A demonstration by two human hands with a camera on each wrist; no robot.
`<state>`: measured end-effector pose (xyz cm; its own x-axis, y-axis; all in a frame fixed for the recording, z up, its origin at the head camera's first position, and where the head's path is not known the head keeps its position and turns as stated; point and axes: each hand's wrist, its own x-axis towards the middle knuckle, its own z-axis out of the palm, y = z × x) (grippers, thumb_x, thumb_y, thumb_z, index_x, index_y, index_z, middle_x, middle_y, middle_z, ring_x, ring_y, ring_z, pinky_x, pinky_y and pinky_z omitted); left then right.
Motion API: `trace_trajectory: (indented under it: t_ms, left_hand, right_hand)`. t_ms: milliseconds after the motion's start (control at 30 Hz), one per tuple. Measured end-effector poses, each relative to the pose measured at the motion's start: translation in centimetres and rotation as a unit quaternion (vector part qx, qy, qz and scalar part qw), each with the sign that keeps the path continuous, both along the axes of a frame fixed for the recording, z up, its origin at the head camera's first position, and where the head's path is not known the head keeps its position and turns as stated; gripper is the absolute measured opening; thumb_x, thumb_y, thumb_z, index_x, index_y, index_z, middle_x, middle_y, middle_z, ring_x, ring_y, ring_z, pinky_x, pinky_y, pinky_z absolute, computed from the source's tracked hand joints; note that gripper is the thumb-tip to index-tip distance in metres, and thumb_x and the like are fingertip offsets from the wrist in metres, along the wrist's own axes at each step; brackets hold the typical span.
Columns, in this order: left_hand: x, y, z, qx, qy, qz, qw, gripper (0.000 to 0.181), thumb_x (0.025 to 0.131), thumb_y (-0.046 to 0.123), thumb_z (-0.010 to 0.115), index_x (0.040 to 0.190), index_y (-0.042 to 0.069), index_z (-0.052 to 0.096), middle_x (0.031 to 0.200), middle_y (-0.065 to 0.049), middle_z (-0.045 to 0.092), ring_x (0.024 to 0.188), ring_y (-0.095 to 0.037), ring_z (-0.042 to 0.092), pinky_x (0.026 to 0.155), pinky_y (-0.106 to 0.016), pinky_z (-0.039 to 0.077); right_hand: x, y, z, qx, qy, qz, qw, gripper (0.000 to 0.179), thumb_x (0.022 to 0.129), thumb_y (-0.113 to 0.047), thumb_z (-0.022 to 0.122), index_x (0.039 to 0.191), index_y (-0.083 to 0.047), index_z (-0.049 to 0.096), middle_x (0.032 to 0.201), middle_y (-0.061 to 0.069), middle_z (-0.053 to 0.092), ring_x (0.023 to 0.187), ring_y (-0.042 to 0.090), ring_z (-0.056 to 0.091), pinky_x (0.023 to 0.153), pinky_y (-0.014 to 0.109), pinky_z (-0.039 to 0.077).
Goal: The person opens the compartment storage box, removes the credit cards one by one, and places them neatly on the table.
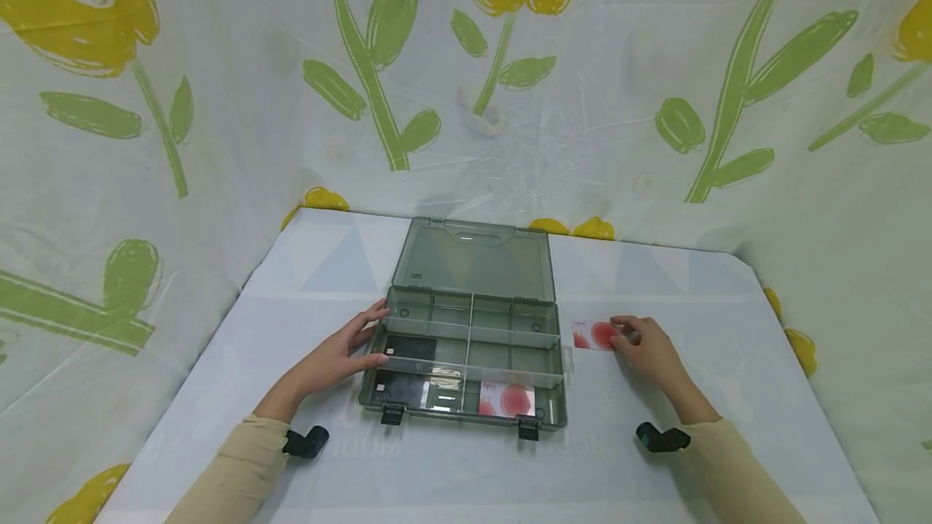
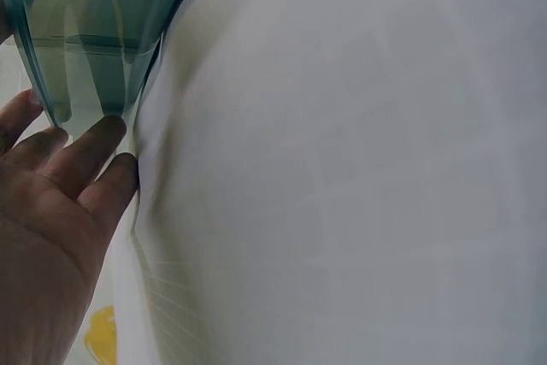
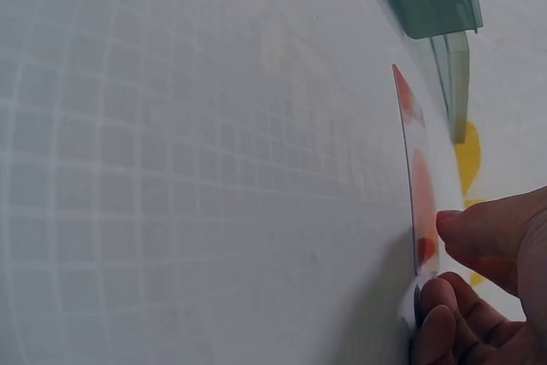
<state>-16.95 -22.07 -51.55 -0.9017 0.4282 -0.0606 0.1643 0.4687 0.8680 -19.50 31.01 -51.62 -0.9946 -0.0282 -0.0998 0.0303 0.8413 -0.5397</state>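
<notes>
A grey-green translucent compartment box (image 1: 513, 358) lies on the table with its lid laid back. My left hand (image 1: 331, 358) rests at the box's left side, thumb over the rim and fingers spread along the edge. In the left wrist view its fingers (image 2: 94, 147) lie fairly straight against the box (image 2: 94, 6). To the right of the box, my right hand (image 1: 651, 352) pinches the right end of a white card with a red circle (image 1: 593, 335). The right wrist view shows thumb and fingers at the end of this card (image 3: 419, 160), close over the tabletop.
A matching red-and-white card (image 1: 507, 400) lies in the front right compartment. Dark cards, one (image 1: 399, 388) marked VIP, lie in the left compartments. The lid (image 1: 473, 261) stretches toward the back of the white table (image 1: 451, 475). Flower-printed cloth (image 1: 582, 103) surrounds the table.
</notes>
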Motion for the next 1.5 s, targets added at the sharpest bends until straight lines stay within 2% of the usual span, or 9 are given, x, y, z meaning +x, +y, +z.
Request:
trace_trajectory:
  t_ms: [300,533,767,1067,1233,1500]
  left_hand:
    - [0.0,0.0,-0.1,-0.001,0.002,-0.003,1.0000,0.079,0.095,0.033,0.074,0.159,0.015,0.031,0.171,-0.005,0.010,0.146,-0.050,0.029,0.114,-0.063,0.033]
    - [-0.1,0.0,-0.1,0.000,0.001,-0.002,1.0000,0.080,0.094,0.033,0.074,0.159,0.015,0.031,0.171,-0.006,0.010,0.147,-0.050,0.028,0.115,-0.062,0.032]
    - [-0.1,0.0,0.0,0.003,0.003,-0.004,1.0000,0.080,0.094,0.032,0.075,0.159,0.014,0.031,0.171,-0.007,0.011,0.146,-0.050,0.029,0.115,-0.061,0.031]
    - [-0.1,0.0,-0.1,0.002,0.007,-0.006,1.0000,0.079,0.094,0.032,0.075,0.159,0.014,0.032,0.171,-0.007,0.010,0.146,-0.050,0.029,0.115,-0.062,0.031]
    - [-0.1,0.0,-0.1,0.002,0.006,-0.005,1.0000,0.080,0.095,0.032,0.074,0.159,0.014,0.031,0.171,-0.007,0.010,0.146,-0.050,0.029,0.116,-0.061,0.031]
    - [0.0,0.0,0.0,0.000,-0.001,0.000,1.0000,0.080,0.095,0.033,0.074,0.159,0.015,0.031,0.171,-0.007,0.009,0.147,-0.049,0.028,0.116,-0.061,0.031]
  right_hand:
    - [0.2,0.2,0.2,-0.015,-0.001,-0.006,0.9999,0.040,0.100,-0.017,0.064,0.134,0.002,0.060,0.114,0.023,0.059,0.098,0.035,0.060,0.076,0.040,0.059]
    - [0.4,0.4,0.5,-0.039,-0.017,-0.007,0.9990,0.041,0.101,-0.018,0.063,0.137,0.001,0.058,0.116,0.022,0.059,0.095,0.032,0.061,0.066,0.030,0.057]
    - [0.7,0.1,0.9,-0.044,-0.007,-0.002,0.9990,0.039,0.101,-0.017,0.063,0.136,0.000,0.059,0.115,0.020,0.061,0.094,0.030,0.062,0.066,0.030,0.055]
    - [1.3,-0.8,2.1,-0.039,-0.013,0.007,0.9991,0.039,0.102,-0.020,0.063,0.136,-0.002,0.059,0.114,0.018,0.064,0.099,0.031,0.063,0.068,0.030,0.056]
    - [1.9,-1.5,3.0,-0.056,-0.005,0.022,0.9982,0.037,0.103,-0.022,0.062,0.135,-0.003,0.061,0.115,0.017,0.065,0.100,0.031,0.064,0.069,0.029,0.055]
    - [2.7,-2.9,4.6,-0.096,-0.005,0.050,0.9942,0.037,0.102,-0.024,0.064,0.133,-0.004,0.063,0.108,0.012,0.069,0.089,0.023,0.068,0.066,0.029,0.055]
